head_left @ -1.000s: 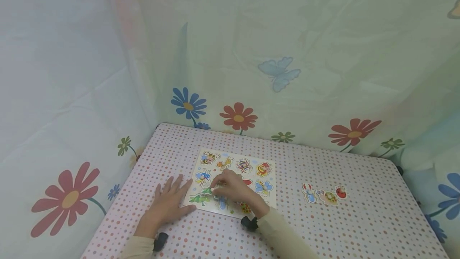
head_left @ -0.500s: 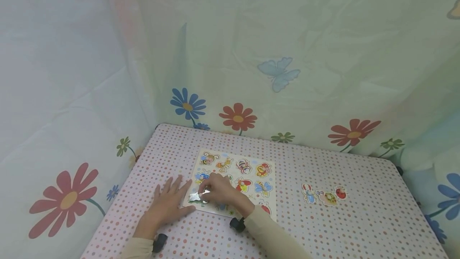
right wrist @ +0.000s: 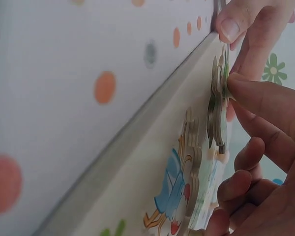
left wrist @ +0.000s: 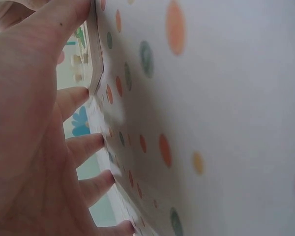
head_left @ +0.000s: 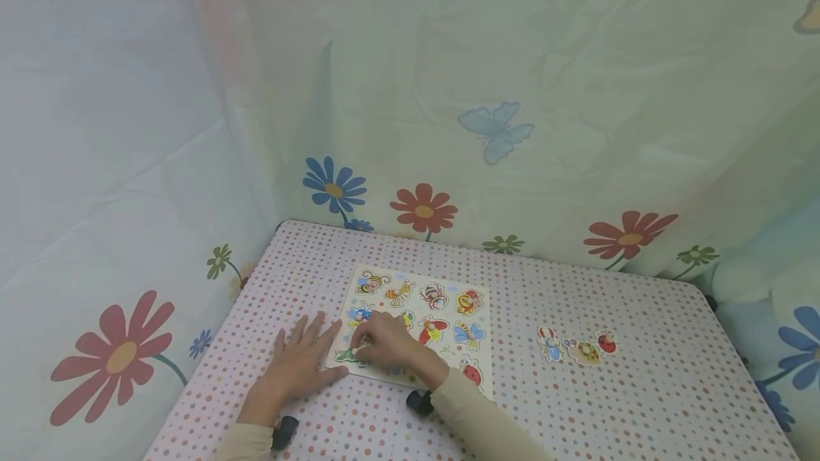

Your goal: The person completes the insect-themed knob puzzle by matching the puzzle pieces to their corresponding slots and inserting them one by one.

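Observation:
The wooden peg puzzle board [head_left: 485,351] lies on the table, showing several insect pieces. My right hand [head_left: 387,343] reaches over its near left corner and pinches a green insect piece [head_left: 346,355] between thumb and index finger. In the right wrist view this piece [right wrist: 217,105] stands slightly proud of the board, close over its surface, and its other fingers curl loosely. My left hand [head_left: 298,367] is spread flat, with its thumb and index fingertip at the board's left edge. In the left wrist view, its fingertips touch the table beside the board edge [left wrist: 95,51].
To the right of the board lie loose pieces: a blue and red beetle [head_left: 551,345], a snail-like piece [head_left: 586,353] and a red ladybug [head_left: 608,342]. A dotted cloth [head_left: 666,375] covers the table. Flower-printed curtains [head_left: 564,126] hang behind and at the sides.
My right hand has moved left with the green piece, from mid-board to the near left corner, and lowered it there. The left hand stays in place.

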### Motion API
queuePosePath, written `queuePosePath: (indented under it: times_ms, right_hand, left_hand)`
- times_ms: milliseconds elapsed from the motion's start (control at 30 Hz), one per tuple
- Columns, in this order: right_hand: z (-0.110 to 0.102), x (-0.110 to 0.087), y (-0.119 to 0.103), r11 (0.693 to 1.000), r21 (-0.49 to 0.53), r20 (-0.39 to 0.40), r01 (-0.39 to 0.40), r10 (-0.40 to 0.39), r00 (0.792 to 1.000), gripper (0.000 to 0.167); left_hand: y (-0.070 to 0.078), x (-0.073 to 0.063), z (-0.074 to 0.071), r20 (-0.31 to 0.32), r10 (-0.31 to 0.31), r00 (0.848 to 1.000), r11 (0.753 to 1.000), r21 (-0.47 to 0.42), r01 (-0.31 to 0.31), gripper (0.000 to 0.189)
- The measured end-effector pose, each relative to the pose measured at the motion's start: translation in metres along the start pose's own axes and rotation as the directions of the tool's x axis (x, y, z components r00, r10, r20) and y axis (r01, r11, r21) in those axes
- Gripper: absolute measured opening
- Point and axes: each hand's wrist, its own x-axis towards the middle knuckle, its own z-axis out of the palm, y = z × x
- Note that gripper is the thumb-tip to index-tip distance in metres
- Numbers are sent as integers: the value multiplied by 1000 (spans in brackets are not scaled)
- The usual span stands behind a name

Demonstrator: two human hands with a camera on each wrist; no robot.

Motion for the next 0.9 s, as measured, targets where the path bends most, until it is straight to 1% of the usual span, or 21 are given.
queuePosePath:
  times_ms: [233, 333, 600, 767, 900]
  right_hand:
    - [4, -2, -2, 1000, 2, -18, -1, 1, 1000, 8]
    - [6, -2, -2, 1000, -12, -19, -2, 2, 1000, 8]
    - [5, -5, -4, 1000, -7, -22, -15, 15, 1000, 7]
    - [1, -9, -1, 1000, 16, -42, 1, 0, 999, 11]
    - [-7, -17, 5, 999, 53, -77, 11, -6, 997, 14]
  left_hand:
    - [0, 0, -1, -6, 9, 1000, 1000, -5, -9, 85]
    - [-1, -1, 0, -11, 10, 1000, 1000, -1, -10, 86]
    - [-2, 0, 3, -18, 10, 1000, 1000, 5, -10, 85]
    - [-2, 1, 4, -16, 7, 1000, 1000, 12, -7, 85]
    - [-1, 1, 3, -17, 4, 1000, 1000, 13, -4, 86]
